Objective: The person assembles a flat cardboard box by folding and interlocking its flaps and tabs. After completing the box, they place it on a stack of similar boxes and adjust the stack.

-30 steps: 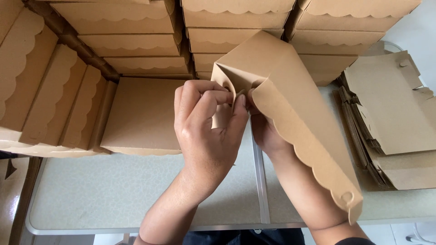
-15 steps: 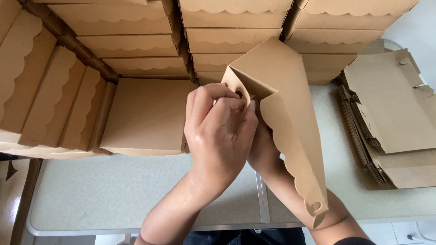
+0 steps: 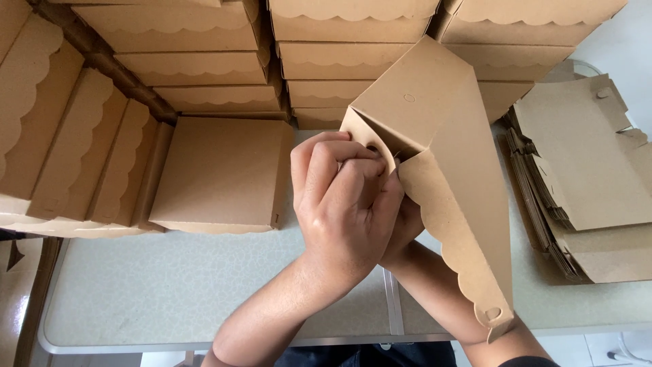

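A brown cardboard box (image 3: 441, 156), half folded, with a scalloped flap edge, is held up over the table in both my hands. My left hand (image 3: 343, 204) curls over the box's near corner, fingers pressing on a folded side flap. Mostly hidden behind the left one, my right hand (image 3: 407, 228) grips the box from below, under the scalloped flap. The long flap hangs down to the right and ends in a round tab (image 3: 494, 314).
Folded brown boxes with scalloped lids are stacked along the back (image 3: 339, 41) and the left (image 3: 68, 149). One closed box (image 3: 221, 173) lies flat just left of my hands. A pile of flat unfolded blanks (image 3: 584, 177) lies on the right of the grey table (image 3: 170, 292).
The box has tipped more upright and its long flap has swung in toward my right forearm. My left hand has shifted right, tighter onto the corner fold.
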